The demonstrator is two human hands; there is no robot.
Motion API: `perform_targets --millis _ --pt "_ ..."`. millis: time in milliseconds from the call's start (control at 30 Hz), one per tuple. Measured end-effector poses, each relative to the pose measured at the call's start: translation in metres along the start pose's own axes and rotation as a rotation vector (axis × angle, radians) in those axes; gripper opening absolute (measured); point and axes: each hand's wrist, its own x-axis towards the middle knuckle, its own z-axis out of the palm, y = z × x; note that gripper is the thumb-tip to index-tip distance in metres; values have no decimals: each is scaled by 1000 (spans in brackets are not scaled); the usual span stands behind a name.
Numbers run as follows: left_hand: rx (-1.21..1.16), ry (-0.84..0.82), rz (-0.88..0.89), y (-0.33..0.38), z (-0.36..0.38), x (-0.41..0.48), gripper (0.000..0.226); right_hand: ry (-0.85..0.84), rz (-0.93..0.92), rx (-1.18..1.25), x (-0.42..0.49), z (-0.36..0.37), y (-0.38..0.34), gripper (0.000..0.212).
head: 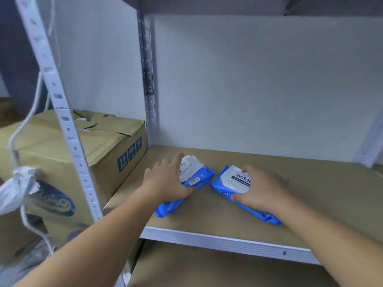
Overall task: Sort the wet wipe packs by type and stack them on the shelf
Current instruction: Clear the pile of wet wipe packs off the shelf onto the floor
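Left hand (pixel 167 181) flat on left blue wipe pack (pixel 191 183), right hand (pixel 263 188) gripping right blue wipe pack (pixel 230 183), both packs lying on brown shelf board (pixel 310 183), cardboard box (pixel 103 150) left of shelf

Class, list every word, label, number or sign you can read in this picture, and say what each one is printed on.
"antab", cut off by the right hand: white label of the right pack.
"antab", small, partly covered: blue side of the same pack.
Handling pictograms (arrows, umbrella, glass), no words: cardboard box.
Small print and barcode sticker on the left pack, under the left hand: too blurred to read.
Blue oval logo on the box: unreadable.
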Motion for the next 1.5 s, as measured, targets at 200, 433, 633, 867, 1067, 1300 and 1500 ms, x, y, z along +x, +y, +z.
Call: perform_targets --millis 200,433,633,867,1067,1300,1500 --pt "-534 -20 126 41 -28 -90 94 29 45 164 -107 -39 24 73" --pt "-1224 -341 55 79 -7 -203 109 20 132 321 -212 -43 57 66" --pt "-1327 -460 -183 86 78 -263 102 -135 263 259 -264 15 86 68" --pt "-1387 -571 -579 77 172 -298 92 -415 292 94 -288 99 104 72" --pt "-1466 -647 -769 62 226 -312 93 -583 278 -19 -298 169 121 68" --pt "-1552 -659 -979 38 271 -328 83 -676 206 -35 -313 220 143 100" --pt "-1518 -432 -1021 31 268 -325 61 -652 251 11 -319 237 147 101"
